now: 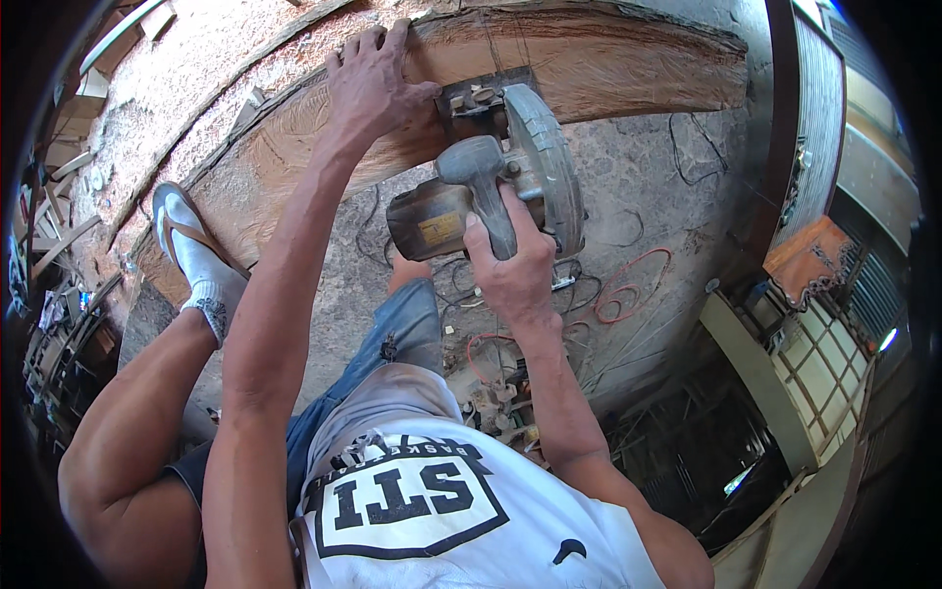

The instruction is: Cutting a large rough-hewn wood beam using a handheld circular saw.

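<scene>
At the upper centre of the frame a handheld circular saw point(491, 187) sits against the edge of a long, thick timber slab point(589, 69) that arcs across the top of the picture. The right hand point(510, 265) is wrapped tight around the saw's grey top handle, fingers closed full around it, which looks the proper place to take hold; the squat motor housing and metal blade guard suggest a heavy, rigid tool that would pull at the wrist if gripped anywhere else. The left hand point(373, 79) lies flat on the slab just left of the saw, fingers spread and pressing down, holding nothing. The slab looks stiff, weighty and rough with sawdust (hardly something to shift one-handed), and a foot in a sandal point(191, 245) at the left of the frame braces on it too. The blade itself is hidden behind the guard and the wood, so whether it is turning or how deep it sits cannot be told. The slab's ends run out of view, and loose cables point(628, 285) on the dusty floor below blur into clutter.
</scene>
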`<action>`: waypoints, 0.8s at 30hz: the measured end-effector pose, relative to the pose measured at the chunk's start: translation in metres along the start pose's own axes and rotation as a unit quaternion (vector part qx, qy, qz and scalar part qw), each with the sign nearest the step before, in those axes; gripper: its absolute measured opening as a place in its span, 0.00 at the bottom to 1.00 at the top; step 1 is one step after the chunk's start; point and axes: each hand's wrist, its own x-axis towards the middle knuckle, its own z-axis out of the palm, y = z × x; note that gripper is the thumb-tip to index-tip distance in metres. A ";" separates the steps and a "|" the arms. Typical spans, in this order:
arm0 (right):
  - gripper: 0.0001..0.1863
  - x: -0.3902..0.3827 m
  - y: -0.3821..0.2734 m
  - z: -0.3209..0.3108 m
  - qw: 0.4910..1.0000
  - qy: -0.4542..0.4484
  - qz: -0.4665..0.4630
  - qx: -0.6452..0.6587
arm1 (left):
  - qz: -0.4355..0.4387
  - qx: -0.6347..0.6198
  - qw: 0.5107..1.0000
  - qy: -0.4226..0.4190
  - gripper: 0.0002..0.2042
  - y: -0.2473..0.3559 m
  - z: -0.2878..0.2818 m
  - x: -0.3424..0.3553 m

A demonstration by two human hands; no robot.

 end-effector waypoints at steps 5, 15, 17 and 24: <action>0.30 0.003 0.000 0.003 1.000 0.003 0.001 -0.005 | -0.005 -0.005 1.000 0.005 0.45 0.001 0.002 0.001; 0.26 0.007 -0.001 0.005 1.000 -0.003 0.009 0.010 | -0.019 -0.015 1.000 0.006 0.43 0.000 -0.001 0.001; 0.26 0.007 0.001 0.005 1.000 0.002 -0.001 -0.001 | -0.022 -0.018 1.000 -0.004 0.42 0.001 -0.003 0.002; 0.26 0.011 -0.002 0.004 1.000 -0.006 0.004 0.007 | -0.016 -0.009 1.000 -0.004 0.40 0.000 -0.006 0.006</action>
